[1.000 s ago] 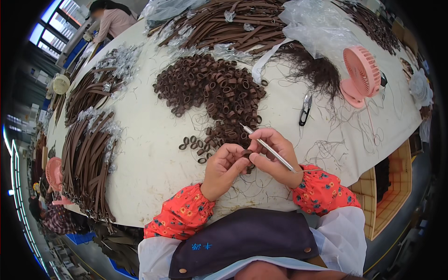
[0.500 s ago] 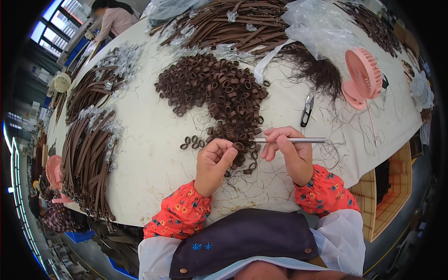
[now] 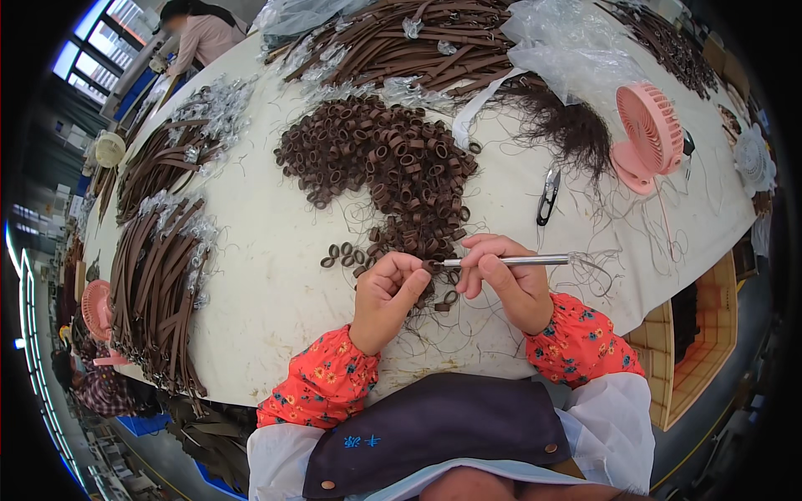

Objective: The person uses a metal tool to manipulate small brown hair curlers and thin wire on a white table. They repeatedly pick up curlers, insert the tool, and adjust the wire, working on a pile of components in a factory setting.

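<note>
Between thumb and forefinger, my left hand (image 3: 384, 301) pinches a small brown strap loop (image 3: 430, 266). My right hand (image 3: 514, 292) is closed around a slim silver metal tool (image 3: 543, 260), shaped like a pen. Its narrow tip points left and meets the loop at my left fingertips; whether it goes inside cannot be made out. Just beyond both hands spreads a large pile of similar brown loops (image 3: 409, 159). Several loops (image 3: 334, 250) lie apart from it, left of the pile's near end. Loose dark threads are scattered around my hands.
Black thread snips (image 3: 548, 199) and a pink fan (image 3: 647, 134) are to the right. Brown straps (image 3: 159, 292) lie in bundles at left, more straps (image 3: 418, 46) at the far side beside clear plastic (image 3: 568, 50). Another person (image 3: 205, 37) sits at far left.
My right hand has shifted slightly left, bringing the tool's tip to the loop in my left fingers. The tool's back end sits a little lower. My left hand has barely moved.
</note>
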Motion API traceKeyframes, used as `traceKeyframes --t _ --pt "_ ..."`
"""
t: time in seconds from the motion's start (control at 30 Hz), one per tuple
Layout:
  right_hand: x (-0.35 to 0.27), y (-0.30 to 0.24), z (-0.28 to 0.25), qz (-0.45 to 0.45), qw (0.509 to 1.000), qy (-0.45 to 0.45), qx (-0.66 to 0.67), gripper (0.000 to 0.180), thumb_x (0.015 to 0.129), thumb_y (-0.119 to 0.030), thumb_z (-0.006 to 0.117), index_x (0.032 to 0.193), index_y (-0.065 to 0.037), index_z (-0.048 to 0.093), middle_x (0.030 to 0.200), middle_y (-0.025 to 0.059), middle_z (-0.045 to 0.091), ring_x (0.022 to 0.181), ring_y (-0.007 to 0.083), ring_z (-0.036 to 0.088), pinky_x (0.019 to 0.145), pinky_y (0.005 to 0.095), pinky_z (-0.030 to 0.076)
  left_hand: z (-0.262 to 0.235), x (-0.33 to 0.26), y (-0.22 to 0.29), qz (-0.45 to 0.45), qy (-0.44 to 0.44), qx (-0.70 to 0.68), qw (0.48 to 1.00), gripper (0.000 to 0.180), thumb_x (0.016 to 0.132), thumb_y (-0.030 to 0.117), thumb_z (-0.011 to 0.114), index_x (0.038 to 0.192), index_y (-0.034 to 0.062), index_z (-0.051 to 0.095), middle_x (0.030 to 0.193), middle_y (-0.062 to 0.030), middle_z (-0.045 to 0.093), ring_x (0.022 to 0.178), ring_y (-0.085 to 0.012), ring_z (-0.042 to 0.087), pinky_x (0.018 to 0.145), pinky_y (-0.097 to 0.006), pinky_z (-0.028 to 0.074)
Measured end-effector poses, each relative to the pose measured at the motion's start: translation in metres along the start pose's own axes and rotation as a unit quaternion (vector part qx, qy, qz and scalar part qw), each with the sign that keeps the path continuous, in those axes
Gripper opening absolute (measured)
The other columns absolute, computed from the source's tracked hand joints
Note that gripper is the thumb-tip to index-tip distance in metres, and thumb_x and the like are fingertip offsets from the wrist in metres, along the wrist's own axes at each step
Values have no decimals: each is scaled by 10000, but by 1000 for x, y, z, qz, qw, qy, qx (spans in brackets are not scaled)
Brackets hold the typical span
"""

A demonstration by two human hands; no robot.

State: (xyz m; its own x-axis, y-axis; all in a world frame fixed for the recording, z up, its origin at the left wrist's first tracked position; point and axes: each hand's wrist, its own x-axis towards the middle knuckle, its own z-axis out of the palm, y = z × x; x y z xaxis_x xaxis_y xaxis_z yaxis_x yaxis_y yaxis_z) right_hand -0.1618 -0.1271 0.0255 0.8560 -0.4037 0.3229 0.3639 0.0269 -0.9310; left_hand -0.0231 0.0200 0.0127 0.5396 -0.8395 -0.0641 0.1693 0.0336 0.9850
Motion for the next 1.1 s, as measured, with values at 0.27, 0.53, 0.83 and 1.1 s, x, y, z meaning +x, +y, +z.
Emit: traceKeyframes --t 0.27,0.53,0.83,1.1 --pt "1 2 -2 -34 995 -27 -87 194 984 -162 451 1027 -12 567 705 45 603 711 128 614 888 338 429 1 0 1 -3 -10 -8 1000 98 923 113 593 940 20 572 731 60 540 618 8 440 551 -158 355" --pt "1 4 -6 -53 990 -21 -125 172 967 -156 469 991 -31 586 635 15 607 666 131 623 985 399 366 -1 0 1 -15 -8 -6 1000 114 911 118 609 947 16 572 749 41 559 619 -6 447 556 -161 359" --pt "3 -4 -6 -22 997 77 -12 218 991 -144 425 1003 33 552 675 47 553 633 114 567 634 255 471 -9 9 13 65 31 205 976 185 904 65 583 1085 30 596 600 83 453 542 22 355 484 -165 272" --pt "3 -4 -5 -1 996 86 -4 229 994 -163 439 1010 36 550 677 41 552 637 113 564 631 254 471 -16 10 23 231 -31 537 810 169 709 161 740 858 133 667 834 -23 526 831 -226 485 745 -373 333"
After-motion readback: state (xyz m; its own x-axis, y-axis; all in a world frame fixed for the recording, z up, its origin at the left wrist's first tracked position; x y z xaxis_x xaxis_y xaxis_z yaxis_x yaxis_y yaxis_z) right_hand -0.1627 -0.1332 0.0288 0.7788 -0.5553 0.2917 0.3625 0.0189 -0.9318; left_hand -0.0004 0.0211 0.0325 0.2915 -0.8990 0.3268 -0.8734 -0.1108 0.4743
